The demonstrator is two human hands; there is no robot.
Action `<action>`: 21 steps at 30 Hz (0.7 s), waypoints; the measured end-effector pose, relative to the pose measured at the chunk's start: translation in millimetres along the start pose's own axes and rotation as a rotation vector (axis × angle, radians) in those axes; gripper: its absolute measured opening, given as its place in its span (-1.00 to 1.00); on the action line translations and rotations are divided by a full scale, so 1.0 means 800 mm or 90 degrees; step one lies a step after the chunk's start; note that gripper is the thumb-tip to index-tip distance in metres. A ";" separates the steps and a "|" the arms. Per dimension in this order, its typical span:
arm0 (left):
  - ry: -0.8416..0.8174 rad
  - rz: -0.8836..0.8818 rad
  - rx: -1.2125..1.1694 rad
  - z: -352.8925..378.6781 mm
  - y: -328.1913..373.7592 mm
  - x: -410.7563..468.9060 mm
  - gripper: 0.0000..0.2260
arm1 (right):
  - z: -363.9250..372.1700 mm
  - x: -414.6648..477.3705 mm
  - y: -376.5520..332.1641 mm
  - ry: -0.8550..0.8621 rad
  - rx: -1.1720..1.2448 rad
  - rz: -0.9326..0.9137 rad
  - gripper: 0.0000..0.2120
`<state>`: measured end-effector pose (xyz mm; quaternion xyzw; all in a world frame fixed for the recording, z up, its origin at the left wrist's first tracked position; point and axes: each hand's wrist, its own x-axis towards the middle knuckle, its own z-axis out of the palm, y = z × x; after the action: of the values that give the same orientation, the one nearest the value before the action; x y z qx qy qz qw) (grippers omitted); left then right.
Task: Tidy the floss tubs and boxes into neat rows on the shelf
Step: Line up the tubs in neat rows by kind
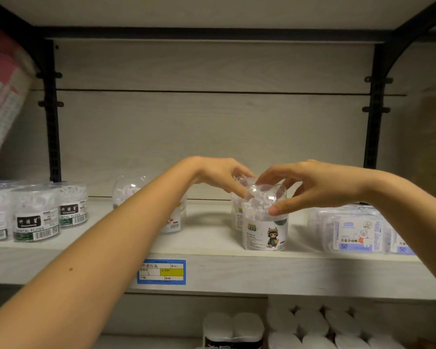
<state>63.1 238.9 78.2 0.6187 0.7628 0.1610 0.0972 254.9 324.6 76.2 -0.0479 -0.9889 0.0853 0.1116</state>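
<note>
A clear bear-eared floss tub (264, 230) with a cartoon label stands upright near the front edge of the pale shelf (212, 273). My left hand (222, 176) and my right hand (310, 185) both grip its domed lid from either side. A second tub of the same kind (235, 215) stands right behind it. Another domed tub (126, 191) and a labelled one (173, 222) are partly hidden behind my left forearm. Three round dental floss tubs (35, 215) stand at the left. Flat clear floss boxes (350, 230) lie at the right.
A blue and yellow price tag (161, 272) is stuck on the shelf's front edge. White rolls (310, 326) fill the shelf below. A pink and white package (3, 96) leans at the far left. Black brackets (52, 109) flank the back panel.
</note>
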 end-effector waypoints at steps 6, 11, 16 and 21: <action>0.127 -0.069 0.014 -0.033 -0.018 -0.058 -0.49 | 0.007 0.005 -0.003 0.026 -0.019 -0.013 -0.40; 0.122 -0.173 0.072 -0.055 -0.061 -0.129 -0.55 | -0.003 0.008 -0.026 0.026 -0.076 -0.034 -0.36; 0.101 -0.208 0.057 -0.053 -0.095 -0.164 -0.51 | 0.004 0.062 -0.091 0.083 -0.099 -0.087 -0.42; 0.179 -0.186 0.075 -0.064 -0.127 -0.176 -0.57 | 0.047 0.157 -0.132 0.058 -0.127 -0.018 -0.30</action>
<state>-16.7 76.7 81.4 0.4775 0.8586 0.1852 -0.0243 115.9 229.2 85.6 -0.0483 -0.9870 -0.0173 0.1520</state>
